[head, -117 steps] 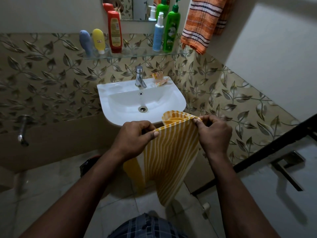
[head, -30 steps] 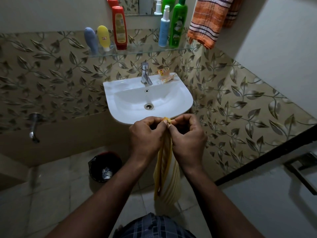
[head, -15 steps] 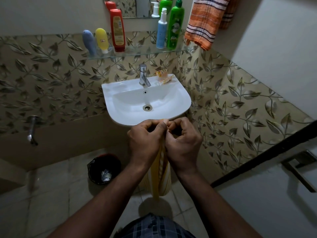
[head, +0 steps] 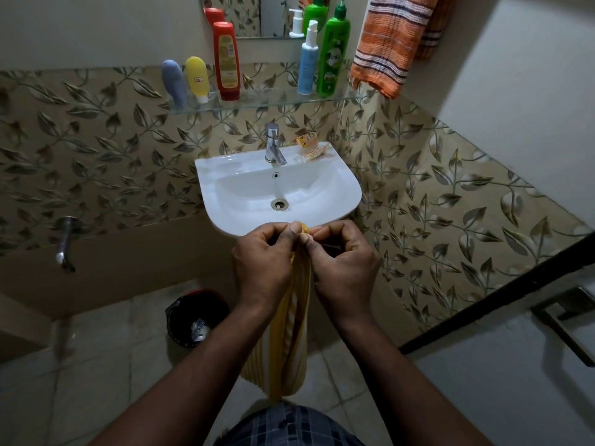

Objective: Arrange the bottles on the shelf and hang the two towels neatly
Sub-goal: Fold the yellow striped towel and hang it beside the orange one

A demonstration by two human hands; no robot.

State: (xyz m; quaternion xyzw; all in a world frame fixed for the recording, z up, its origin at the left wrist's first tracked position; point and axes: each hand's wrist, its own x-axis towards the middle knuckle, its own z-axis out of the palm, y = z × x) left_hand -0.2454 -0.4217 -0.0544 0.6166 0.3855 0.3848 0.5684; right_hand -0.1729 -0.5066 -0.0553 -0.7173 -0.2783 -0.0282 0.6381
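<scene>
A yellow striped towel point(head: 291, 342) hangs folded between my two hands in front of the sink. My left hand point(head: 262, 265) and my right hand point(head: 343, 263) sit side by side and both pinch its top edge. An orange striped towel point(head: 389, 43) hangs high on the right wall. On the glass shelf point(head: 270, 103) stand a grey-blue tube point(head: 174, 82), a yellow tube point(head: 197, 78), a red bottle point(head: 227, 61), a light blue spray bottle point(head: 307, 64) and a green pump bottle point(head: 333, 56).
A white sink point(head: 347, 188) with a steel tap point(head: 273, 149) and a small orange packet point(head: 309, 146) sits just beyond my hands. A black bin point(head: 194, 318) stands on the floor at left. A wall spout point(head: 66, 244) juts out far left. A dark door frame point(head: 502, 291) runs along the right.
My hands came together from holding the yellow towel spread wide, so it now hangs folded narrow. In the last half second they lifted slightly with it.
</scene>
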